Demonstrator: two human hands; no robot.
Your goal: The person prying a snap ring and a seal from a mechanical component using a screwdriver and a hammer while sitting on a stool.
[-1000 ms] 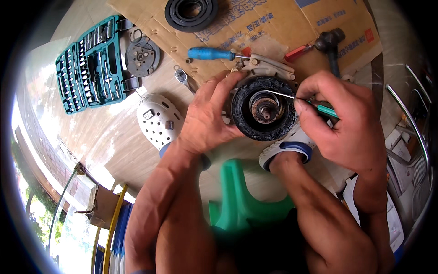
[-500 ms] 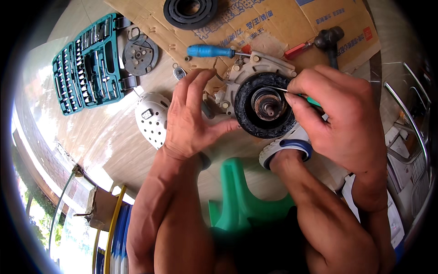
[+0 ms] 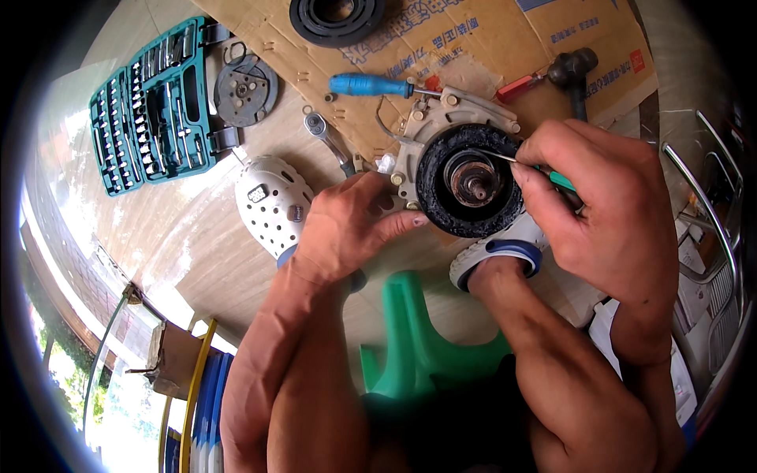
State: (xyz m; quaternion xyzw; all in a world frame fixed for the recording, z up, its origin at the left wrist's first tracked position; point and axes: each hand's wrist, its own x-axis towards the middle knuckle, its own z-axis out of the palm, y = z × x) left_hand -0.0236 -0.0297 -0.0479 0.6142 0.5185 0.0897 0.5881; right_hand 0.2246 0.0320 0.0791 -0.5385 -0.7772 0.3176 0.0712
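Note:
In front of me stands a pale metal compressor point(image 3: 461, 108), with a greasy black ring point(image 3: 436, 209) on its face and a rusty shaft point(image 3: 477, 188) in the middle. My left hand point(image 3: 347, 225) grips the compressor's left edge, the thumb lying near the ring and the fingertips partly hidden. In my right hand point(image 3: 603, 197) is a thin screwdriver point(image 3: 561, 180) with a green handle. Its slim metal blade reaches over the ring's upper right, toward the gap around the shaft; the tip's exact contact is unclear.
Cardboard point(image 3: 378, 126) lies beyond, bearing a blue screwdriver point(image 3: 371, 85), a hammer point(image 3: 574, 75) and a black pulley point(image 3: 335, 20). Left are a ratchet point(image 3: 323, 134), clutch plate point(image 3: 246, 91) and socket set point(image 3: 154, 110). My shoes point(image 3: 264, 197) flank the work; a green stool point(image 3: 406, 331) is below me.
My left hand has come down and closed on the compressor's edge, uncovering the ratchet. The compressor has shifted slightly right, and my right hand with the green screwdriver has moved along with it.

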